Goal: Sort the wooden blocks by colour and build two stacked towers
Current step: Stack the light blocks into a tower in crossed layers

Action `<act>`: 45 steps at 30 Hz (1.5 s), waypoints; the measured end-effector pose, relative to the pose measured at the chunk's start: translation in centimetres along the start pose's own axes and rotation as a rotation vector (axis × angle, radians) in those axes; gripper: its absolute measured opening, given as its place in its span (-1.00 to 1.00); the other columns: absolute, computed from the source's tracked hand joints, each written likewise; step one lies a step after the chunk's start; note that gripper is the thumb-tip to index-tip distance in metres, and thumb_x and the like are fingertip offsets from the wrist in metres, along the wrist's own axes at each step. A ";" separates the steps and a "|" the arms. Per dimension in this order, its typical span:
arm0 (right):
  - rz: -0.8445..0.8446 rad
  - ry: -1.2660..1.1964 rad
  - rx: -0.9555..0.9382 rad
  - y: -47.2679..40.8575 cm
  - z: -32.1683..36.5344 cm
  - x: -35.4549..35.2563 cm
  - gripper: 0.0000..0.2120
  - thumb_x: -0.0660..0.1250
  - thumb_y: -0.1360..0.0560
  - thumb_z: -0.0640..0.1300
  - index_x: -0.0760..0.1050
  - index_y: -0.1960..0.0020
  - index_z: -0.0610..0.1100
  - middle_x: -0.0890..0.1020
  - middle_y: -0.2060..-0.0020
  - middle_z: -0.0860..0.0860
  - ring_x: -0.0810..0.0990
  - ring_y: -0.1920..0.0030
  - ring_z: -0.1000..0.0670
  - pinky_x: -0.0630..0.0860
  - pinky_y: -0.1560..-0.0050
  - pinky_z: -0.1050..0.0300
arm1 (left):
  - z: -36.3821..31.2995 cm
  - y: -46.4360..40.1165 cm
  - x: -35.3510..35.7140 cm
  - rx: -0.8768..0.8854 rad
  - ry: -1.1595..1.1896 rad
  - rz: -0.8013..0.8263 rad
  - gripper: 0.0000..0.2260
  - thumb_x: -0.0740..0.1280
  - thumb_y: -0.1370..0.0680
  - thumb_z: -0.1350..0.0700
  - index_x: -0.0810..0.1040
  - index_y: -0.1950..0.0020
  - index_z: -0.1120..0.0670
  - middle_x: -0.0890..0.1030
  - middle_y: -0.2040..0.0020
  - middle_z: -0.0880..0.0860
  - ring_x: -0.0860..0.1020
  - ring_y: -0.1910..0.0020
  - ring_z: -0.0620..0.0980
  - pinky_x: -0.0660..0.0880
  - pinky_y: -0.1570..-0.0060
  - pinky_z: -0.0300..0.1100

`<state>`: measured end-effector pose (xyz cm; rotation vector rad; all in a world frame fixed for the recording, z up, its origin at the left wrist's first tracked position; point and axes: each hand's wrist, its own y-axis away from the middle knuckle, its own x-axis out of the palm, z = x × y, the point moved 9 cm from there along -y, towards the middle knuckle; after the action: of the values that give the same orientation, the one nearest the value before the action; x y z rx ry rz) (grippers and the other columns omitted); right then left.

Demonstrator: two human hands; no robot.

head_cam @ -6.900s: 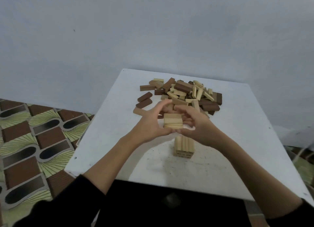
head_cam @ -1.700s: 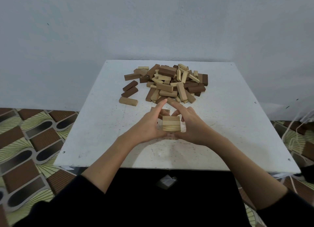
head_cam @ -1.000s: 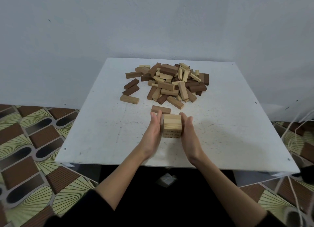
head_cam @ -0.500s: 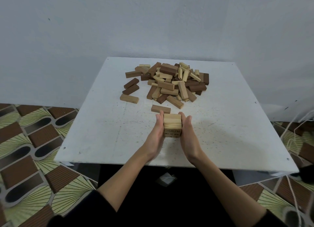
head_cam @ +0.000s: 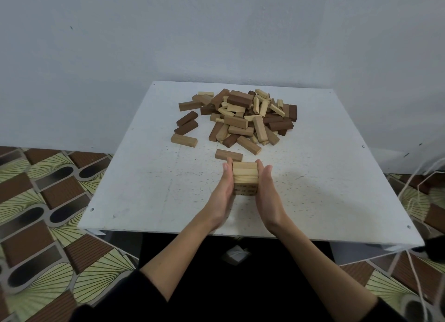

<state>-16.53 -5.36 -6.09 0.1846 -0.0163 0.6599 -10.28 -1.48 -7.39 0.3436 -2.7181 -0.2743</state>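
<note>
A short tower of light wooden blocks (head_cam: 245, 179) stands near the middle of the white table (head_cam: 134, 186). My left hand (head_cam: 222, 191) presses flat against its left side with straight fingers. My right hand (head_cam: 267, 191) presses flat against its right side the same way. Behind it a mixed pile of light and dark brown blocks (head_cam: 240, 119) lies at the far centre of the table. One brown block (head_cam: 228, 155) lies alone just beyond the tower.
Three loose blocks (head_cam: 185, 129) lie left of the pile. The table stands against a pale wall. Patterned floor tiles (head_cam: 43, 201) show on the left. White cords (head_cam: 414, 196) hang past the table's right edge.
Earlier my hands set a layer of light blocks onto the tower. In the last second both palms stayed flat against its sides, with barely any movement.
</note>
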 end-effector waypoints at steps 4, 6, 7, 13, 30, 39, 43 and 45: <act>0.012 0.017 -0.016 -0.1 0.2 0.1 -0.44 -0.27 -0.57 0.26 0.08 -0.48 0.07 0.27 -0.36 0.16 0.29 -0.31 0.29 0.15 -0.32 0.35 | -0.4 -0.1 -0.2 0.035 -0.023 -0.013 -0.09 0.06 -0.34 -0.48 -0.07 -0.57 -0.07 0.13 -0.55 -0.02 0.16 -0.50 -0.11 0.03 -0.52 -0.01; 0.030 0.023 -0.055 0.0 1.0 0.2 -0.55 -0.28 -0.60 0.16 0.24 -0.33 0.16 0.40 -0.28 0.22 0.38 -0.22 0.37 0.25 -0.22 0.46 | -0.9 0.0 -0.4 0.064 -0.049 -0.003 -0.11 0.06 -0.42 -0.47 -0.03 -0.57 0.04 0.19 -0.54 0.06 0.20 -0.50 -0.02 0.07 -0.50 0.06; 0.034 0.023 -0.086 0.0 1.7 0.1 -0.54 -0.28 -0.61 0.15 0.25 -0.34 0.15 0.41 -0.29 0.22 0.37 -0.25 0.38 0.26 -0.21 0.49 | -1.3 0.0 -0.6 0.082 -0.056 -0.004 -0.15 0.03 -0.46 -0.45 0.01 -0.56 0.07 0.21 -0.53 0.08 0.21 -0.50 0.01 0.09 -0.50 0.06; -0.155 0.269 -0.139 -2.6 4.7 -3.1 -0.66 0.08 -0.62 0.00 0.37 -0.35 -0.07 0.45 -0.25 0.10 0.42 -0.21 0.16 0.36 -0.19 0.28 | -6.0 -0.6 -5.1 0.199 -0.366 -0.311 -0.56 0.08 -0.63 -0.10 0.29 -0.46 0.04 0.37 -0.42 -0.04 0.34 -0.37 -0.13 0.26 -0.33 -0.24; -0.051 1.582 -0.389 -17.8 10.4 -2.3 -0.69 0.19 -0.47 -0.27 0.48 -0.18 -0.12 0.47 -0.22 -0.04 0.31 -0.27 -0.11 0.24 -0.20 -0.02 | -13.7 -14.9 -8.1 0.311 -1.352 -0.302 -0.77 0.36 -0.51 0.20 0.57 -0.16 0.15 0.53 -0.13 0.08 0.47 -0.16 0.05 0.45 -0.13 0.01; -0.150 1.011 -0.467 -18.0 13.4 -4.3 -0.95 0.22 -0.53 -0.23 0.40 0.02 -0.14 0.52 0.07 0.00 0.45 -0.01 -0.02 0.31 -0.01 0.21 | -13.7 -16.6 -7.7 0.388 -1.587 -0.187 -0.81 0.32 -0.48 0.26 0.54 -0.09 0.16 0.53 -0.11 0.07 0.41 -0.16 0.07 0.34 -0.03 -0.10; -0.276 0.635 -0.334 -19.5 14.7 -8.3 -0.86 0.13 -0.55 -0.35 0.19 0.02 -0.17 0.38 0.23 0.02 0.36 0.28 0.04 0.29 0.36 0.33 | -13.7 -16.7 -7.5 0.433 -1.611 -0.134 -0.75 0.29 -0.51 0.29 0.54 -0.18 0.19 0.53 -0.17 0.10 0.42 -0.21 0.09 0.39 -0.09 -0.03; -0.271 0.763 -0.256 -20.7 13.9 -9.7 -0.82 0.17 -0.49 -0.38 0.23 -0.01 -0.19 0.39 0.16 -0.03 0.37 0.18 -0.01 0.29 0.31 0.22 | -13.7 -16.9 -7.5 0.431 -1.631 -0.123 -0.75 0.28 -0.52 0.28 0.56 -0.18 0.18 0.53 -0.17 0.11 0.42 -0.19 0.10 0.38 -0.10 -0.03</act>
<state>-10.93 -29.75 3.40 -0.3158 0.6448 0.4191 5.26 -17.46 -1.58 0.5537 -4.3919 0.1158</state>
